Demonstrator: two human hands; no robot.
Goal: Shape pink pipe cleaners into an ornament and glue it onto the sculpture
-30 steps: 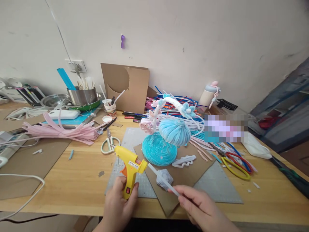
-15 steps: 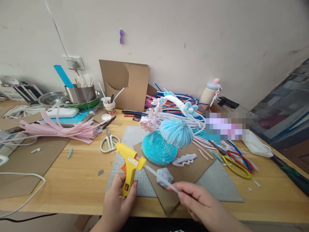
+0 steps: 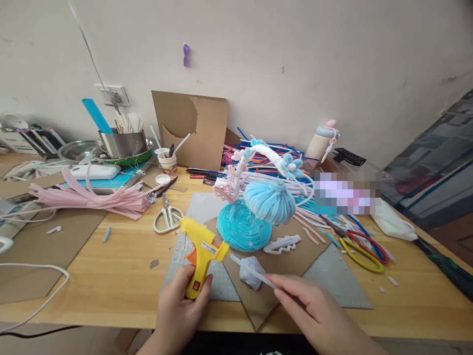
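Observation:
My left hand point(image 3: 182, 298) is wrapped round the handle of a yellow glue gun point(image 3: 202, 249), its nozzle pointing up and left. Between the thumb and fingers of my right hand point(image 3: 308, 301) is a translucent white glue stick point(image 3: 264, 279). The stick's far end lies close to the rear of the gun. Beneath the stick sits a pale lilac rolled flower point(image 3: 252, 272) on a cardboard sheet point(image 3: 284, 276). Behind it stands a lamp-shaped pipe-cleaner piece with a coiled turquoise base point(image 3: 240, 231), a white flowered arch and a hanging light-blue shade point(image 3: 271, 201).
White-handled scissors point(image 3: 167, 219) lie left of the gun, and yellow-handled pliers point(image 3: 364, 259) lie on the right. A pink pipe-cleaner bundle point(image 3: 92, 199) is at the left. Behind are a paper cup point(image 3: 167, 161), a metal pot point(image 3: 123, 143) and upright cardboard point(image 3: 210, 130).
The glue gun has shifted slightly right and turned a little. My right hand has drawn the glue stick a bit to the right, and a small gap shows at the gun's rear.

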